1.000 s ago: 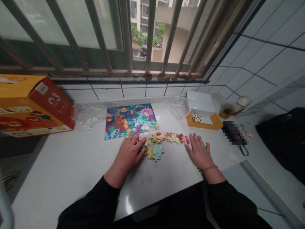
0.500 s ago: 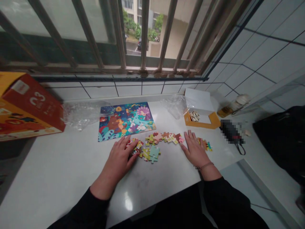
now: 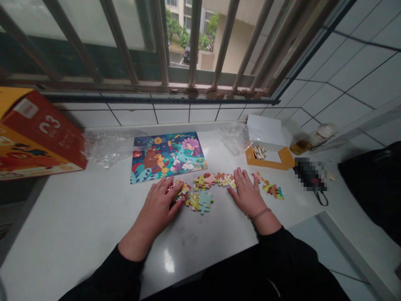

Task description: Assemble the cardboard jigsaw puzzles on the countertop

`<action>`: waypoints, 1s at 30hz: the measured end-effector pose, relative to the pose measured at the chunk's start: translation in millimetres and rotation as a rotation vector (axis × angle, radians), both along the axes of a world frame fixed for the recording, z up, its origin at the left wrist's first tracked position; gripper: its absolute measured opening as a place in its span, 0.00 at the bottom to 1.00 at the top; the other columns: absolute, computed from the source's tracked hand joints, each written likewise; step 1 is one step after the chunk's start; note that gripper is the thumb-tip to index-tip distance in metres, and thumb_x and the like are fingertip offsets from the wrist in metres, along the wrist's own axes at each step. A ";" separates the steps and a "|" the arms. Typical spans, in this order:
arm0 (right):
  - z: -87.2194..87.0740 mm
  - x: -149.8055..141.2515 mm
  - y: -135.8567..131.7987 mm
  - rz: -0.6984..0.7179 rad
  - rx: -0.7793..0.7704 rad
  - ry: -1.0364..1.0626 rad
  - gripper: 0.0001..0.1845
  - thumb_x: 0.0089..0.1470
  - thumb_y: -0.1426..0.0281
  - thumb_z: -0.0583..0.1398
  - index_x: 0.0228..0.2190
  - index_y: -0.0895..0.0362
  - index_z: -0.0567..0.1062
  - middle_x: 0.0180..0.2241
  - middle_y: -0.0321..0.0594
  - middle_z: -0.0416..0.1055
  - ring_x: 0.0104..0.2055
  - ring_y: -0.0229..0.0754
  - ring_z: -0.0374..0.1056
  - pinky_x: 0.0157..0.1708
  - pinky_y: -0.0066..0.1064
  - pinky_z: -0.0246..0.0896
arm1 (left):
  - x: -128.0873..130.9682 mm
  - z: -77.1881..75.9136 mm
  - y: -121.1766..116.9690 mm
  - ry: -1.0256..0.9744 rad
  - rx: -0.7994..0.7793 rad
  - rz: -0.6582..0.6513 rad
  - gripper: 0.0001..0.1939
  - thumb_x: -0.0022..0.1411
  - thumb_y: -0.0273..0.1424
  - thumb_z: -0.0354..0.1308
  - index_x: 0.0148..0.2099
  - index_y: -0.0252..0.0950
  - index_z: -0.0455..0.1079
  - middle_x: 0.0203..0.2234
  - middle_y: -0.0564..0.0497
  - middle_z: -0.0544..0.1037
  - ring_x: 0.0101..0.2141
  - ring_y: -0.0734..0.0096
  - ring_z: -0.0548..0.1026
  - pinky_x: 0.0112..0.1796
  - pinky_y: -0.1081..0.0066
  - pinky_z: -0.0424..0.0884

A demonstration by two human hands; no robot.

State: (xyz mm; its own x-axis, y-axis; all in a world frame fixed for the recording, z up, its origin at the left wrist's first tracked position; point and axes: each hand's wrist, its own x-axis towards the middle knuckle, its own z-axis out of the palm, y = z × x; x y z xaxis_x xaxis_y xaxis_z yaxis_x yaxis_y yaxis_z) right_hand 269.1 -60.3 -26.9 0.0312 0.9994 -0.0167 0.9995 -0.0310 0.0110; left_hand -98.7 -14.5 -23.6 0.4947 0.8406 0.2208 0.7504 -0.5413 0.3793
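Note:
My left hand lies flat on the white counter, its fingertips over a small heap of jigsaw pieces. My right hand rests with its fingertips against a row of pieces. Between the hands, a loose cluster of pieces includes a pale blue one. Past my right hand lies a smaller strip of pieces. A colourful assembled animal jigsaw or picture card sits beyond my left hand, apart from both hands.
A large orange-red box stands at the left beside bubble wrap. Further right are clear plastic, an opened orange-and-white box, a bottle, a blurred dark object and a black bag. Barred windows and tiled walls bound the counter.
My hands have moved apart, spreading the pieces into separate groups. A strip of pieces now lies to the right of my right hand, and my view has shifted slightly.

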 end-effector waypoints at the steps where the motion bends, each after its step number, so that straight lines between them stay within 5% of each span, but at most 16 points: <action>1: 1.4 -2.5 2.1 -0.034 0.022 -0.013 0.41 0.77 0.53 0.49 0.79 0.60 0.48 0.80 0.59 0.43 0.82 0.65 0.42 0.75 0.74 0.35 | 0.0 0.2 -0.3 -0.002 0.000 0.000 0.27 0.78 0.45 0.56 0.74 0.49 0.67 0.72 0.39 0.68 0.69 0.41 0.67 0.67 0.35 0.65; 6: 6.4 -18.3 5.4 0.255 0.011 0.016 0.43 0.76 0.52 0.51 0.80 0.56 0.47 0.81 0.53 0.40 0.83 0.60 0.37 0.77 0.70 0.36 | 0.4 -0.2 -2.0 0.005 -0.002 0.011 0.28 0.78 0.45 0.57 0.75 0.49 0.66 0.72 0.39 0.67 0.70 0.41 0.66 0.67 0.34 0.65; 12: 4.0 -22.7 13.9 -0.048 -0.038 0.004 0.41 0.77 0.51 0.46 0.80 0.57 0.45 0.81 0.54 0.39 0.83 0.64 0.38 0.73 0.79 0.34 | 0.5 -2.8 -4.0 0.033 0.007 0.015 0.28 0.78 0.44 0.57 0.75 0.49 0.66 0.73 0.38 0.65 0.71 0.40 0.65 0.67 0.33 0.65; 18: 4.5 -33.5 13.0 0.248 -0.048 0.001 0.43 0.77 0.50 0.48 0.80 0.55 0.42 0.82 0.50 0.36 0.84 0.59 0.34 0.77 0.71 0.32 | 1.2 -2.2 -4.8 0.026 -0.001 0.026 0.28 0.77 0.44 0.59 0.75 0.50 0.66 0.73 0.39 0.66 0.71 0.40 0.65 0.68 0.32 0.64; 23: 3.9 -37.1 19.8 0.060 -0.009 0.023 0.44 0.77 0.49 0.46 0.80 0.58 0.41 0.81 0.55 0.37 0.83 0.65 0.38 0.73 0.79 0.33 | 1.2 -0.5 -4.7 0.033 -0.011 0.020 0.29 0.77 0.43 0.59 0.76 0.49 0.65 0.73 0.38 0.66 0.71 0.39 0.65 0.67 0.31 0.64; 28: 8.5 -50.6 20.7 0.435 -0.033 0.045 0.42 0.77 0.51 0.50 0.80 0.54 0.45 0.82 0.47 0.38 0.84 0.58 0.36 0.78 0.68 0.31 | 1.8 0.4 -5.4 0.053 -0.015 0.020 0.29 0.77 0.44 0.58 0.76 0.48 0.65 0.73 0.37 0.65 0.71 0.39 0.64 0.67 0.31 0.63; 30: 7.8 -54.3 21.2 0.403 -0.058 0.047 0.42 0.77 0.51 0.50 0.80 0.53 0.46 0.81 0.47 0.41 0.83 0.58 0.40 0.77 0.69 0.33 | 2.0 0.6 -6.0 0.053 -0.018 0.022 0.30 0.77 0.44 0.58 0.76 0.49 0.64 0.73 0.38 0.65 0.71 0.40 0.64 0.68 0.31 0.63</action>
